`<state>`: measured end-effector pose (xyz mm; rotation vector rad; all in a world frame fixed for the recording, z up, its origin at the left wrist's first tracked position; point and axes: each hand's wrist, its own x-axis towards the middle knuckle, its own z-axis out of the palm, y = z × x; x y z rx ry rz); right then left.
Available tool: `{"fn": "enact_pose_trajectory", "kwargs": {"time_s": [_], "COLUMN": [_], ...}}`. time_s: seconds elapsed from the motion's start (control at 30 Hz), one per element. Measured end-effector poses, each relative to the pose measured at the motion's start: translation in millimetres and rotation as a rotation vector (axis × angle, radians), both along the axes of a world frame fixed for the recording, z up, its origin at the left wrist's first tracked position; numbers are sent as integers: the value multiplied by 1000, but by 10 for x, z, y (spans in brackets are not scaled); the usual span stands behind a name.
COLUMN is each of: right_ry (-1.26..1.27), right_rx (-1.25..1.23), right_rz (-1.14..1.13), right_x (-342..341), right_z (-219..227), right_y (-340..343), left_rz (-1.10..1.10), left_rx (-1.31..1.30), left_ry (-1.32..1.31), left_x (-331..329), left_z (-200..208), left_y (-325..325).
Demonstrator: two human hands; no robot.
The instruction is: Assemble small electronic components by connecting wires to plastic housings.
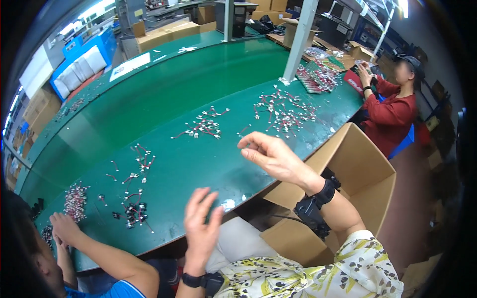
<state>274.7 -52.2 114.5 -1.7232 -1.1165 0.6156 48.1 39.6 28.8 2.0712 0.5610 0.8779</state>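
Observation:
My left hand [202,223] is raised at the near edge of the green table [198,166], its fingers spread and nothing in it. Over the table to the right hovers my right hand [272,155], with fingers loosely curved, thumb apart from them, and no object visible between. Just beyond it lies a scattered group of short red wires with white connectors [285,111]. A smaller group of similar wires [203,124] rests farther left. Several more loose wires [144,159] are spread left of my left hand, near a cluster of black parts with wires [135,214].
An open cardboard box [365,174] stands below my right forearm. At the left, a co-worker's hands [67,231] are by a dense wire pile [75,202]. Another person in red [390,111] handles a red box at the far right. A grey post [300,39] rises from the table.

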Motion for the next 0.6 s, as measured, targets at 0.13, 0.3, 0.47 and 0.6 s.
{"fn": "enact_pose_trajectory", "kwargs": {"time_s": [0.13,0.3,0.47,0.6], "right_ry": [-101,-315,-352,-98], "right_rx": [41,-79,1,143], "right_rz": [98,60,21,96], "right_x": [115,345,284,67], "right_z": [-396,-689,-198,310], "right_y": [159,245,43,15], "left_rz": [-113,-209,-579,-797], "left_rx": [145,180,0,-364], "left_ry": [-28,-15,-17,-71], "left_x": [383,551,743,767], "left_z": [-131,-97,-71,-47], "left_y": [-43,-213,-616,-1056]}}
